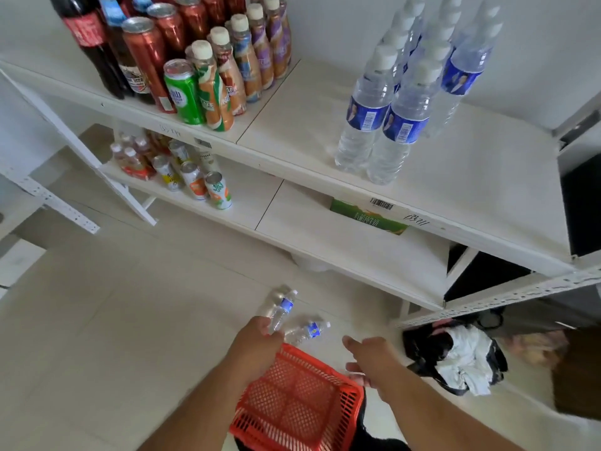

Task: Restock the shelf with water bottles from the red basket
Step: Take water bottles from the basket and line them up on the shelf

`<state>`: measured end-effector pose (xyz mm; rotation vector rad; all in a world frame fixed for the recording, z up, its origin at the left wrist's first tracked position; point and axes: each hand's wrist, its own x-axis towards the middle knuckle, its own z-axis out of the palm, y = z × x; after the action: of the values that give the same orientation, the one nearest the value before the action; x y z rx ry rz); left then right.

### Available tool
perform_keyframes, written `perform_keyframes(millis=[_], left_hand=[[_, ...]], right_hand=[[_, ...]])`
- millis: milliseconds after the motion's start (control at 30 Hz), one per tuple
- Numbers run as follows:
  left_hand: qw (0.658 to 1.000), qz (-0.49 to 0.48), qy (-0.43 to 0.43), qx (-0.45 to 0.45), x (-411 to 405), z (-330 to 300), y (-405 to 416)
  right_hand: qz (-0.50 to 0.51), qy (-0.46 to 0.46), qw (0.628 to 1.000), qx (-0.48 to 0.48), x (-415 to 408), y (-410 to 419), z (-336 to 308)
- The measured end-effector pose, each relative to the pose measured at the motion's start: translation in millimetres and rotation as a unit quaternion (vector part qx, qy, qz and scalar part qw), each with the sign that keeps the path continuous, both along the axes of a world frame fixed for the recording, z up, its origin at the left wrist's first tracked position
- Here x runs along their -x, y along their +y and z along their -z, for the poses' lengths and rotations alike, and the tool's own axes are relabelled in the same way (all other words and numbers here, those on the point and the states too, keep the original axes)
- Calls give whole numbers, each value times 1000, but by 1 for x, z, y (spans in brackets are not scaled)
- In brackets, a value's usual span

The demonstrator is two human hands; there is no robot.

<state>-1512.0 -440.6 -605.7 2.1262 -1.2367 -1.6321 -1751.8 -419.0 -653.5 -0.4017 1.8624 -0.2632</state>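
Observation:
The red basket sits low in front of me, with no bottle showing through its mesh. My left hand grips the bases of small water bottles above the basket's far corner. One bottle points up and away, a blurred one lies behind it, and another fans out to the right. My right hand hovers over the basket's right rim, thumb and fingers spread, with nothing plainly in it. Several large water bottles with blue labels stand in rows on the right of the top white shelf.
Cola bottles, red and green cans and tea bottles crowd the shelf's left half. The lower shelf holds cans at the left and a green carton. A dark bag with white cloth lies on the floor at the right.

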Motion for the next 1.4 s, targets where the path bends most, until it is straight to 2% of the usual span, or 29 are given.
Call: perform_keyframes(millis=[100,233,467,833,1133,1400], left_hand=[[1000,4,-12,-17,-2,23,-7],[1000,-3,-12,-28,5,83,-19],[995,-35,-8,-96,34,241,-47],[993,-27,-17,-113,63,467,-95],[990,25,-34,-133,65,591,-117],[986,85,-35,-142,65,641,-122]], right_hand=[[-12,5,1000,-26,-9,-14,27],[-10,-5,999,-47,-19,-44,91],[-7,-4,995,-97,-20,-82,242],[20,-12,992,-124,-27,-109,464],[142,-35,975,-167,-48,-115,605],[197,-65,953,-221,-69,-120,684]])
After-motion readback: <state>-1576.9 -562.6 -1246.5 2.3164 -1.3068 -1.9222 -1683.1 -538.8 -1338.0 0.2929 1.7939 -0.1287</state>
